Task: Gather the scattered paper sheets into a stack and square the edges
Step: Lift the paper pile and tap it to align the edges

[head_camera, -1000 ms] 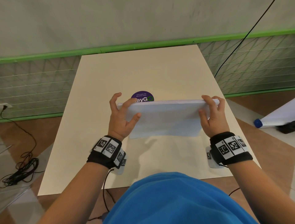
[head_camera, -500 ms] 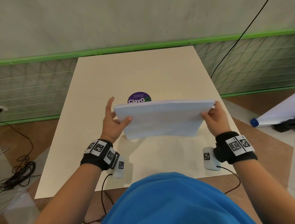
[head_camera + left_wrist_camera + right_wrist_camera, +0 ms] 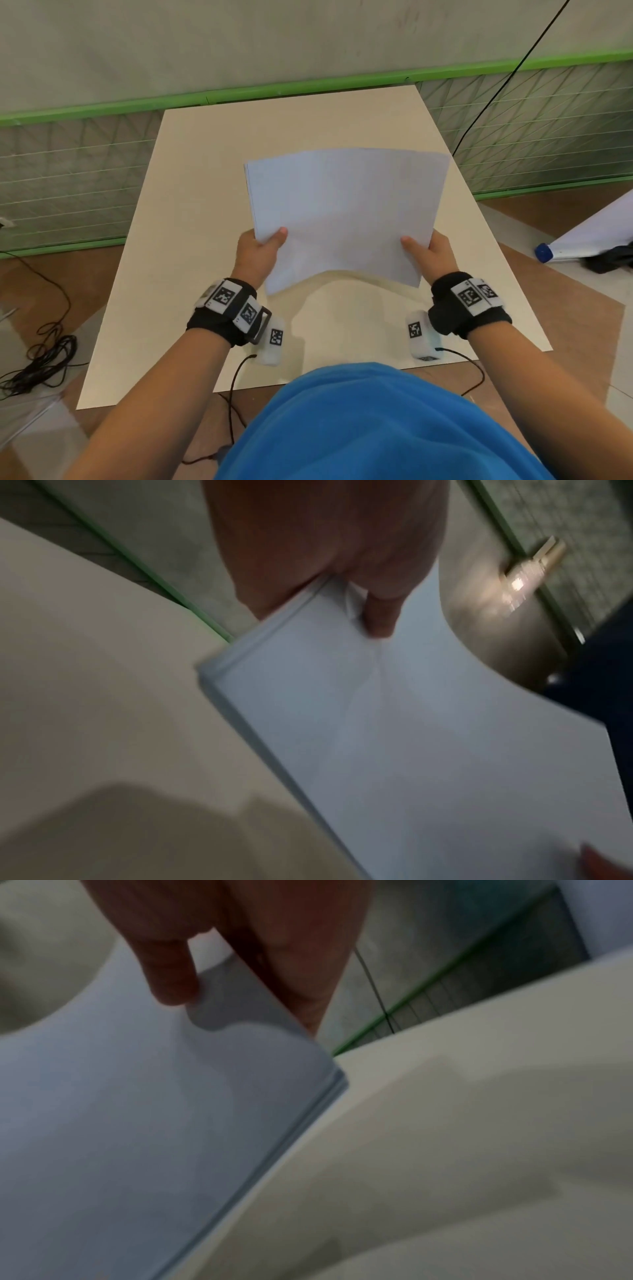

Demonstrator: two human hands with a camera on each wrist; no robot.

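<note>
Stack (image 3: 346, 209) of white sheets is held up off the worktop (image 3: 191, 212), w/ both hands at its near corners. It tilts so the broad face looks toward the person; far edge is higher & reaches toward the back of the worktop. The near edge sags/arches in the middle btwn the hands, shadow on the worktop below it.

Left hand (image 3: 258, 255): grip pinching the stack's near-left corner, thumb on top of the face, other fingers hidden under the paper. Left wrist view shows the thumb (image 3: 378, 615) pressed down on the top sheet w/ slight creases around it, and the layered side edge of the stack (image 3: 394, 723) fairly flush.

Right hand (image 3: 433, 255): grip pinching the near-right corner the same way, thumb on top, fingers underneath & out of sight. Right wrist view: thumb (image 3: 171, 974) on the sheet, stack (image 3: 137, 1123) edge showing several layers, slightly fanned at the corner.

In the head view the stack's left edge shows a few sheet edges a bit offset; top-right corner also slightly stepped.

Both wrists wear black bands w/ square black-&-white markers. Blue shirt (image 3: 394, 428) at the bottom of the head view. Green-trimmed wall behind the worktop; black cables (image 3: 37, 363) coiled on the floor at left.
</note>
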